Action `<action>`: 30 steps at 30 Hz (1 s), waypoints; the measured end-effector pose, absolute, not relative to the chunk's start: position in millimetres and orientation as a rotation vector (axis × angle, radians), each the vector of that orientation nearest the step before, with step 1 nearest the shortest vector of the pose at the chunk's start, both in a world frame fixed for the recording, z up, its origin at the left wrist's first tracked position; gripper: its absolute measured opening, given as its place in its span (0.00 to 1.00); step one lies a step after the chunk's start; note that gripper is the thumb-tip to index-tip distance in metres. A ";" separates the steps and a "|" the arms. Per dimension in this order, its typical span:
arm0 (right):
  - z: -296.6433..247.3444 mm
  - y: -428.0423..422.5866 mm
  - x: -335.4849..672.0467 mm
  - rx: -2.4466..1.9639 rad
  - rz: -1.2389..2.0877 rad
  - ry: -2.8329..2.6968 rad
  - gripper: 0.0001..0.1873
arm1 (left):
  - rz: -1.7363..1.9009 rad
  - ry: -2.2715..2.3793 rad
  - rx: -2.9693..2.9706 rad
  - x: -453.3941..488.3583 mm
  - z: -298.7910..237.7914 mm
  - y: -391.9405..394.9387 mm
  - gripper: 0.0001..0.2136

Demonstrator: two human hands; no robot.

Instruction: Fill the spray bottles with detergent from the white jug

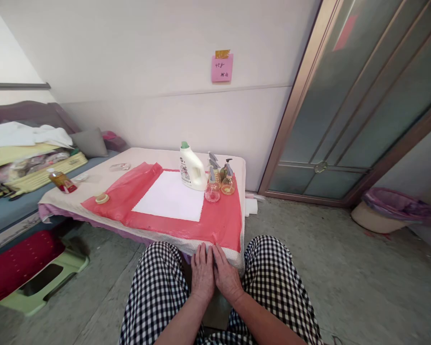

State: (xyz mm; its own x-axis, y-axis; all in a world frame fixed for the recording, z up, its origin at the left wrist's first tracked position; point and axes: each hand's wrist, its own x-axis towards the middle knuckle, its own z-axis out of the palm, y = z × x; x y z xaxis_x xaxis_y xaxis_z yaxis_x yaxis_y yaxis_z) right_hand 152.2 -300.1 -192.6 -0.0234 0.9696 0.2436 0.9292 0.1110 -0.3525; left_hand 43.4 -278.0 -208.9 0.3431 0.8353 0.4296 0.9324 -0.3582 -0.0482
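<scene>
Checked trousers (158, 287) flank the left hand (202, 278) and right hand (228, 279), fingers (203, 257) outstretched at the red sheet (221, 225) on the table (141, 157).

The red sheet (165, 229) is thin, crinkled, glossy plastic; the white sheet (170, 196) looks matt, whether paper or cloth I cannot tell. The jug (192, 173) is smooth, opaque plastic, the spray bottles (212, 192) clear and shiny. The bench cover (143, 154) is textured, matt cloth. The stool (55, 278) is smooth plastic, the bin liner (395, 200) thin plastic, the note (221, 71) paper. The floor (345, 268) looks rough, like bare concrete; the door (301, 163) has frosted, glass-like panels.
</scene>
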 end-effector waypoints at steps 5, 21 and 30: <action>-186.2 -302.1 158.7 -1.749 0.009 -2.004 0.27 | -0.633 -1.584 -2.287 43.1 -195.3 -277.1 0.24; -191.9 -277.2 173.4 -1.972 -0.108 -1.972 0.36 | -0.238 -1.599 -2.516 51.3 -181.1 -241.4 0.31; -191.9 -275.6 172.7 -2.010 -0.080 -2.023 0.36 | -0.260 -1.624 -2.506 50.7 -186.2 -240.1 0.31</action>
